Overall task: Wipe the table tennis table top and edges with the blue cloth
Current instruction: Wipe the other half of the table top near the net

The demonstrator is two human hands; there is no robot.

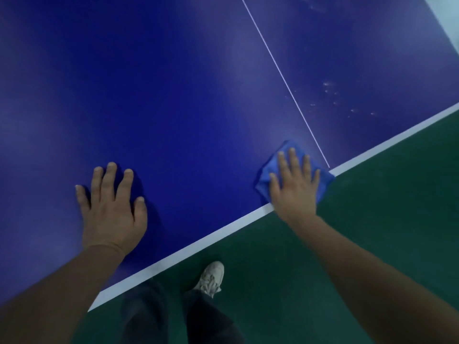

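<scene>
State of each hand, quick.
Left hand: open, flat on the table top.
Right hand: open, straight fingers pressing the blue cloth near the edge.

Both forearms bare, reaching forward and down. Left hand [111,209] flat on table top [173,95], palm down, fingers spread, straight, inside near edge. Right hand [294,186] flat, fingers straight, pressing blue cloth [265,176] at same edge.
</scene>
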